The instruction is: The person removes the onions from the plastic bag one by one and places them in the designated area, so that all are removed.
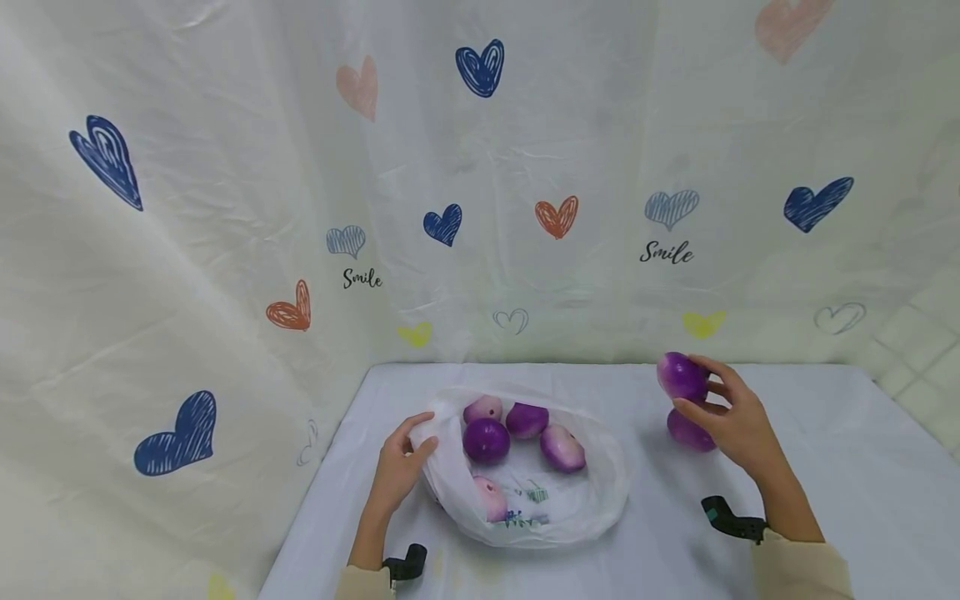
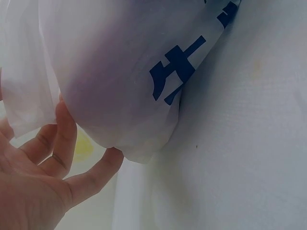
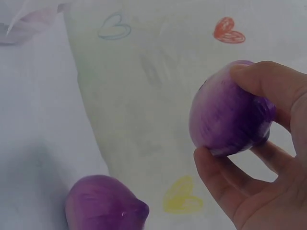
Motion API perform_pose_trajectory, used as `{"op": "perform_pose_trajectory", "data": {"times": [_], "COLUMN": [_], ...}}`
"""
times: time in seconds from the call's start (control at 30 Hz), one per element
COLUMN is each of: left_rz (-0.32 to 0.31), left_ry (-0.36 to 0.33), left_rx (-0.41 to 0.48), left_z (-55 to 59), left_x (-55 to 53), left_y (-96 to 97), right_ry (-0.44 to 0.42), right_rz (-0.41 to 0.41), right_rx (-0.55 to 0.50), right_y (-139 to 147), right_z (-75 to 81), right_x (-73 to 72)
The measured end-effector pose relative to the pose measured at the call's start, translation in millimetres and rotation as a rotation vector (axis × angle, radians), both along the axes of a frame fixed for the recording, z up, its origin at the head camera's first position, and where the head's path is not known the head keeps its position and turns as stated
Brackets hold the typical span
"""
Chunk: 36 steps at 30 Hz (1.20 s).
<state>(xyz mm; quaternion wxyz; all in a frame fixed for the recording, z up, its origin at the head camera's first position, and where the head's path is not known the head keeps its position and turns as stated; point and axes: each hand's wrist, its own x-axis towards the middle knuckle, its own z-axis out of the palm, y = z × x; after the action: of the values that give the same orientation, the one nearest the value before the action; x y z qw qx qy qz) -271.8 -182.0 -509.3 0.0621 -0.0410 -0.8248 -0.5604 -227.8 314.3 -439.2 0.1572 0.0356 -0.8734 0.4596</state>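
My right hand (image 1: 742, 425) pinches a purple onion (image 1: 681, 375) between thumb and fingers, raised over the table at the right. In the right wrist view its skin fades from dark purple to pale. Another purple onion (image 1: 690, 430) sits just below it on the table. At the left, my left hand (image 1: 397, 467) grips the rim of a white plastic bag (image 1: 600, 508), thumb on one side and fingers at the other. Inside the wide-mouthed bag lie several purple and pale onions (image 1: 487, 441). The left wrist view shows blue print on the bag's outside, with a purple shape behind the film.
A white cloth covers the table (image 1: 847, 467). Behind it and at the left hangs a pale curtain (image 1: 585, 142) printed with coloured hearts. A dark wrist device (image 1: 731, 521) sits on the right forearm and another (image 1: 406, 563) on the left.
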Motion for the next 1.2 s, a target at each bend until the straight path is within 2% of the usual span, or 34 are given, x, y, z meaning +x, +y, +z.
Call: {"op": "perform_pose_trajectory", "data": {"times": [0.43, 0.67, 1.03, 1.2], "left_rz": [0.004, 0.002, 0.002, 0.004], "left_ry": [-0.004, -0.001, 0.004, 0.007], "left_rx": [0.009, 0.022, 0.023, 0.024], "left_z": [2.4, 2.8, -1.0, -0.9], "left_x": [2.0, 2.2, -0.1, 0.0], "left_y": [0.9, 0.8, 0.1, -0.4], "right_ry": [-0.047, -0.073, -0.183, -0.199], "right_rz": [-0.091, -0.168, -0.197, -0.221], "right_rx": [-0.015, 0.008, -0.015, -0.007], "right_y": [37.9, 55.9, 71.3, 77.8], "right_z": [-20.4, -35.8, -55.0, -62.8], "right_x": [-3.2, -4.6, -6.7, -8.0]}}
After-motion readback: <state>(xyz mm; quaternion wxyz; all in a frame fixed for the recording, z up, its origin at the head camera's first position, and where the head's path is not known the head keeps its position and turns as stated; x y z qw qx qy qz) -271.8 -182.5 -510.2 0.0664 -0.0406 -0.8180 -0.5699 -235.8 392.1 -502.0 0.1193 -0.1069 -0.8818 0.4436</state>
